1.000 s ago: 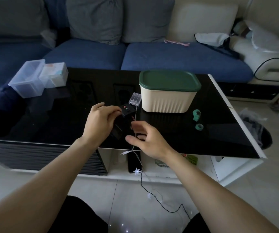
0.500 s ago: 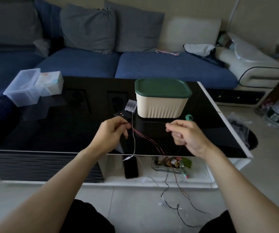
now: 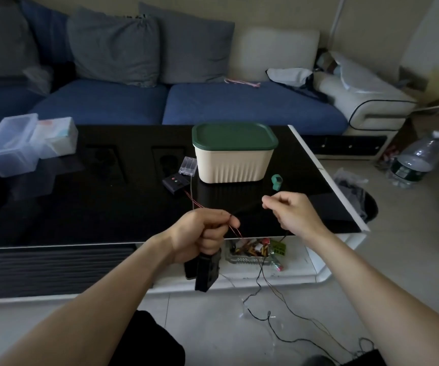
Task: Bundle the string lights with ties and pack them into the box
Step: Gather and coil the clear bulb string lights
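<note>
While box (image 3: pixel 233 157) lidded: left grip (image 3: pixel 204 233) clamped on wire (image 3: pixel 235 231), right grip (image 3: pixel 289 212) pinching wire.

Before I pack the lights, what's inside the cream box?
Cannot tell: the green lid sits closed on the cream box, covering its inside. Only its ribbed outer wall shows.

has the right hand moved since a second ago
Yes. The right hand moved rightward, from below the cream box's left end to below its right end, near the green tie roll.
</note>
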`<state>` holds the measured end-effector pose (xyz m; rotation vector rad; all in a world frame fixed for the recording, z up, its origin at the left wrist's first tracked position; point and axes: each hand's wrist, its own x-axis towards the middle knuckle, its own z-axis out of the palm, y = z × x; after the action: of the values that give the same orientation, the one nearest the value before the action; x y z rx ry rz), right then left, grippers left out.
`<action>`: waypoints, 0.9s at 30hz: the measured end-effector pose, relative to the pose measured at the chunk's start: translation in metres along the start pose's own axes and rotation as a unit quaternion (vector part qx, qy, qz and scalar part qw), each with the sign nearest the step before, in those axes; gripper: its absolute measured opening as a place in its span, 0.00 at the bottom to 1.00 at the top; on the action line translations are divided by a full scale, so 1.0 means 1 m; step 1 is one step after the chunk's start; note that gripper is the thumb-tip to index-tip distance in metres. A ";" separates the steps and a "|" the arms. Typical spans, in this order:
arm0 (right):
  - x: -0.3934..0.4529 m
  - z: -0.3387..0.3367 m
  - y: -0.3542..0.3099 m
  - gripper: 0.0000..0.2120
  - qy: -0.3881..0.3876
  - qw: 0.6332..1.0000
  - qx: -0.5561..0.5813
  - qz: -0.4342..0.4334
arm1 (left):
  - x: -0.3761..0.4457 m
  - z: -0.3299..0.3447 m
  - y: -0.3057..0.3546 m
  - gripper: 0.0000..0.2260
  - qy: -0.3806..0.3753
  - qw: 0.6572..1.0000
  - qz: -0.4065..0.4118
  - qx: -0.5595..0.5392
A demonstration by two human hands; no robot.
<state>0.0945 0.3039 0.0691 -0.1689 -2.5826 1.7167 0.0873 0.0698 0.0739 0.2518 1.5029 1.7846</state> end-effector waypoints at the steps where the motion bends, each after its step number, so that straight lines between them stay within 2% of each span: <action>1: -0.001 0.001 0.004 0.10 -0.007 0.999 -0.033 -0.001 | 0.002 0.001 -0.001 0.11 -0.003 1.000 0.001 -0.018; 4: -0.005 0.008 0.014 0.13 -0.061 0.990 -0.128 -0.006 | 0.008 0.004 0.000 0.15 0.012 0.996 0.023 -0.082; 7: -0.010 0.017 0.017 0.17 -0.151 0.972 -0.179 -0.016 | 0.014 0.011 0.001 0.17 0.050 0.987 0.050 -0.144; 10: -0.015 0.021 0.022 0.16 -0.256 0.941 -0.219 -0.017 | 0.019 0.018 0.007 0.13 0.051 0.983 0.058 -0.167; 12: -0.018 0.017 0.023 0.14 -0.296 0.928 -0.226 0.005 | 0.022 0.019 0.010 0.10 0.060 0.987 0.040 -0.144; 16: -0.017 0.010 0.021 0.15 -0.284 0.924 -0.256 -0.013 | 0.031 0.021 0.006 0.22 0.109 0.991 0.022 -0.077; 19: -0.015 0.010 0.018 0.23 -0.271 0.907 -0.321 -0.045 | 0.037 0.030 -0.001 0.17 0.128 0.979 0.037 -0.155; 22: -0.022 0.018 0.014 0.22 -0.281 0.893 -0.346 -0.055 | 0.043 0.034 -0.005 0.09 0.129 0.965 0.054 -0.221; 23: -0.023 0.021 0.013 0.20 -0.279 0.892 -0.349 -0.065 | 0.043 0.035 -0.004 0.09 0.136 0.961 0.057 -0.234; 25: -0.025 0.026 0.011 0.18 -0.273 0.894 -0.346 -0.080 | 0.044 0.033 -0.005 0.16 0.150 0.958 0.053 -0.238; 27: -0.029 0.029 0.009 0.18 -0.273 0.895 -0.341 -0.091 | 0.043 0.032 -0.008 0.19 0.140 0.966 0.049 -0.211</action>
<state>0.1211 0.2772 0.0507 0.6133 -3.3542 0.7992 0.0803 0.1223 0.0624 -0.1491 1.2669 2.2418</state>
